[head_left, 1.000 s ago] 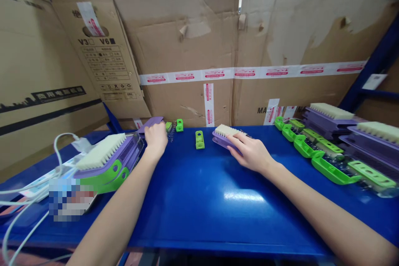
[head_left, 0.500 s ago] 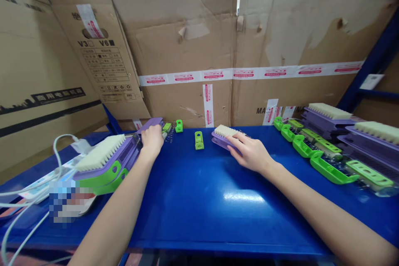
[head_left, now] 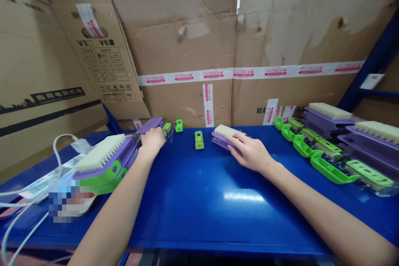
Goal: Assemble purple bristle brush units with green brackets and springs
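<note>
At near left, pixelation masks a flat object [head_left: 73, 203] beside a bristled purple-and-green stack [head_left: 101, 153]. Farther off, the left hand [head_left: 153, 142] partly covers a purple plate [head_left: 151, 124]; its fingertips are hidden, so I cannot tell whether they pinch anything. A small green bracket [head_left: 199, 140] lies far centre. Just right of it, the right hand [head_left: 251, 152] clasps a purple brush [head_left: 225, 131], hiding its right end. At far right, a bristled block [head_left: 378, 131] is cut off.
</note>
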A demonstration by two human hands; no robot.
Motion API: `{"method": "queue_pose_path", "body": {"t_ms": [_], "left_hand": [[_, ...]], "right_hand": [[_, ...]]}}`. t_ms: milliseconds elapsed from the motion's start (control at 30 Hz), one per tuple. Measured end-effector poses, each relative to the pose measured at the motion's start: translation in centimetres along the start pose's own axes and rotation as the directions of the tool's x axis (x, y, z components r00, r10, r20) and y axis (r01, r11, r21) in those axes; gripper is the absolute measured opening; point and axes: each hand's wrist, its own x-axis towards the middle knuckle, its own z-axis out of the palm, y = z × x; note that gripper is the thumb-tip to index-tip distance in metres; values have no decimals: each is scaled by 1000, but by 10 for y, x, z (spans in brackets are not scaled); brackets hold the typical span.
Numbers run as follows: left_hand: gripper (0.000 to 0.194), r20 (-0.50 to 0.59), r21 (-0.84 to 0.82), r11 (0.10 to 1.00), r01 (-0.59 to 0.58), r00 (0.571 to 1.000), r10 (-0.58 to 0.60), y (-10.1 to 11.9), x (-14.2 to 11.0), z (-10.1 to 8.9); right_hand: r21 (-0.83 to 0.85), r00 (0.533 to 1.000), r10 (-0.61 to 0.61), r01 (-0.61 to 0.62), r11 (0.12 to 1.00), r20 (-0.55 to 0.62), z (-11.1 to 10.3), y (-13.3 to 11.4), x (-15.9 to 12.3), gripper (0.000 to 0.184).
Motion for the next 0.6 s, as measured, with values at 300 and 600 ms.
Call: {"method": "queue_pose_path", "body": {"t_ms": [300, 600], "left_hand": [[32, 4, 0, 999, -47, 999, 47, 1, -2, 1], [43, -324, -113, 762, -638, 748, 579, 67, -37, 8]], "right_hand": [[9, 1000, 1, -1, 1000, 7, 2, 0, -1, 31], [29, 1000, 2, -3, 1000, 17, 1, 0, 0, 32]]}}
